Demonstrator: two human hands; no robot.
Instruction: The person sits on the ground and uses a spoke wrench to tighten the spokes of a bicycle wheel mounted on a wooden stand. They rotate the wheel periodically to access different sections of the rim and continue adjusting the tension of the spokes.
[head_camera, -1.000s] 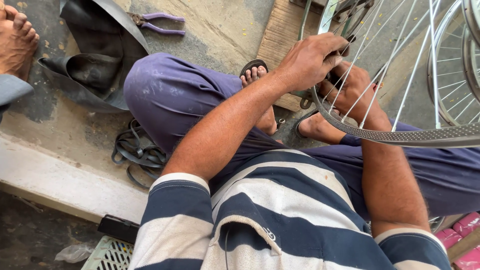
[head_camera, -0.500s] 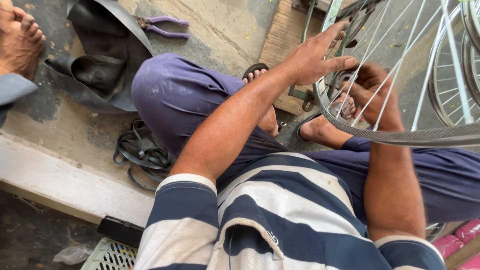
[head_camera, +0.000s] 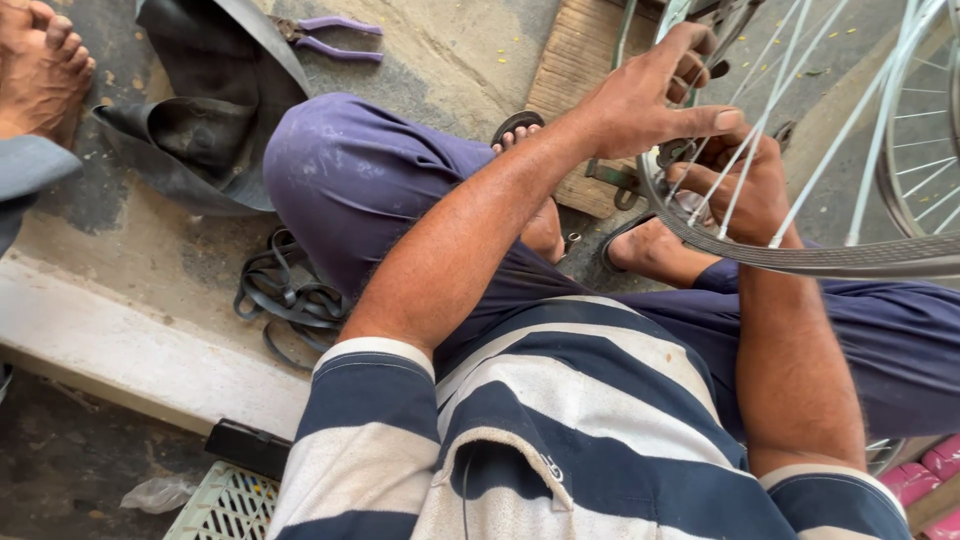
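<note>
Wheel rim, left hand newly splayed

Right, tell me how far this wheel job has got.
Done: the wheel rim is bare, and a black tyre and rubber strips lie on the ground. In hand: the left hand and right hand both work at the rim among the spokes. Left: no tyre on it yet; pliers lie unused.
</note>
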